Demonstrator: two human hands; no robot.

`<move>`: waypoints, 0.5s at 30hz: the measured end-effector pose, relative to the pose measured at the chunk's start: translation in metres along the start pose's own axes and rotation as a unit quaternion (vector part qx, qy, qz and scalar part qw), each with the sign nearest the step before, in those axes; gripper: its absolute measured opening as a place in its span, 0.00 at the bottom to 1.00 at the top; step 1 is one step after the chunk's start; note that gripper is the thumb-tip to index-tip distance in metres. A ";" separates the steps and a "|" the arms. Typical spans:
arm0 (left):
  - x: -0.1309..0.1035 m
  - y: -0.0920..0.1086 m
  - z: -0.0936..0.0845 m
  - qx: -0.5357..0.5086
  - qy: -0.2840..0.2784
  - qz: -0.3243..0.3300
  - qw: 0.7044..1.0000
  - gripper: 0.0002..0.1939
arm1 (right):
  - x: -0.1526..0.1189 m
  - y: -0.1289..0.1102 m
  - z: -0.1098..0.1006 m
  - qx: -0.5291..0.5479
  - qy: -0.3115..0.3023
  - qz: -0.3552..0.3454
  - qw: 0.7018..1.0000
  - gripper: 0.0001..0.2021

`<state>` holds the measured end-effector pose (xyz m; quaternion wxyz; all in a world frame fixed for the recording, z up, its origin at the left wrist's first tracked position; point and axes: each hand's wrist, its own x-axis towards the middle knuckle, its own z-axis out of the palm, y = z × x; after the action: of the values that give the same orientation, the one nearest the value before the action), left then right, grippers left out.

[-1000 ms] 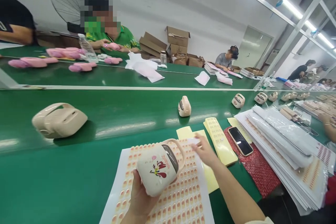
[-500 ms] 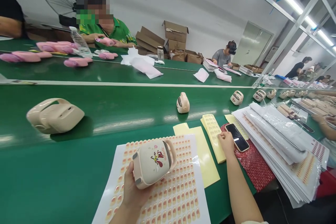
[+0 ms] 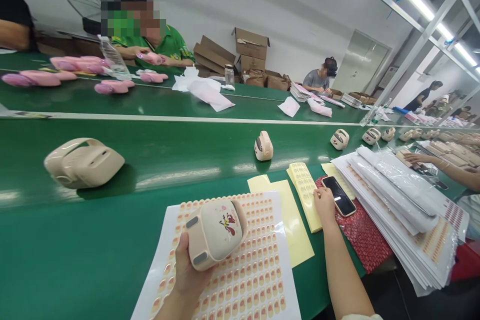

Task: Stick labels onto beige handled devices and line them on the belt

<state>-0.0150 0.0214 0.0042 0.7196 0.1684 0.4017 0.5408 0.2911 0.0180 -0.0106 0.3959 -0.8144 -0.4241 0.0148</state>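
A cream handled device (image 3: 219, 232) with a cartoon print and grey feet is tilted in my left hand (image 3: 193, 267), whose thumb presses its left side. Below it lies a white sheet (image 3: 258, 270) with rows of small orange-red stickers. My right hand (image 3: 324, 203) rests with fingertips pinched at the right edge of a narrow yellow sticker strip stack (image 3: 308, 200); whether it grips a sticker is too small to tell. Larger yellow sheets (image 3: 294, 240) lie between the strips and the white sheet.
A phone (image 3: 339, 196) lies on red bubble wrap (image 3: 365, 235), beside piled sheets in plastic (image 3: 397, 200). Similar devices stand on the green belt, one at left (image 3: 84, 162), one at centre (image 3: 264, 146). Another person's hand (image 3: 420, 158) reaches in at right. People sit opposite.
My left hand has turned the device, showing more of its footed underside. The devices on the belt have shifted slightly right. The other person's hand at right has moved left. My right hand has barely moved.
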 end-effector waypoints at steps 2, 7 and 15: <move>0.001 0.000 -0.001 0.005 -0.005 0.004 1.000 0.33 | 0.001 0.001 -0.001 0.002 0.003 0.013 1.000 0.07; 0.004 -0.002 -0.002 0.015 -0.005 0.016 1.000 0.35 | 0.005 0.001 -0.004 -0.002 0.014 0.065 0.998 0.07; 0.012 -0.009 -0.013 0.026 -0.030 -0.013 0.999 0.40 | 0.010 -0.008 -0.011 0.037 -0.019 0.091 0.995 0.06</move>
<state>-0.0183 0.0265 -0.0147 0.7335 0.1985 0.3959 0.5156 0.2962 0.0207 0.0049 0.4142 -0.8341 -0.3550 0.0821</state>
